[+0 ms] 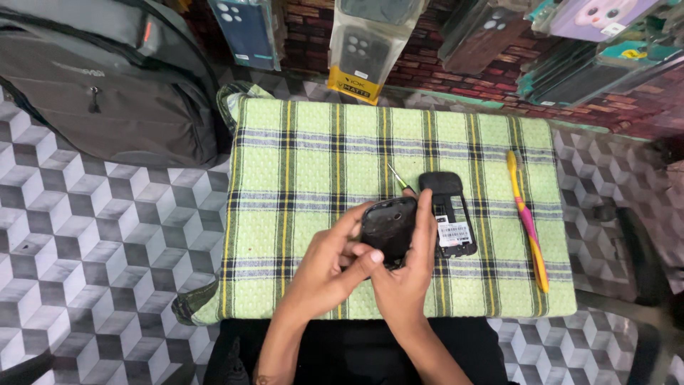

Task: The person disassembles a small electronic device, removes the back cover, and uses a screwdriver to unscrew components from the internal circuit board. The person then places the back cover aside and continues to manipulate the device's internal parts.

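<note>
Plastic phone shell (388, 227), black and light, looks thin and easy to crack; it sits above the checked cloth (299, 164), pinched at its edges by the left hand (329, 267) and right hand (407, 274), safest there.

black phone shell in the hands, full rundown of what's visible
The black phone shell is a small, rounded, glossy plastic piece, scuffed or dusty, with small holes near its top edge. It is held tilted above the green plaid cloth, not resting on it. The left hand grips its lower left edge, thumb across the bottom; the right hand clasps its right side. Its lower part is hidden by fingers.
</note>
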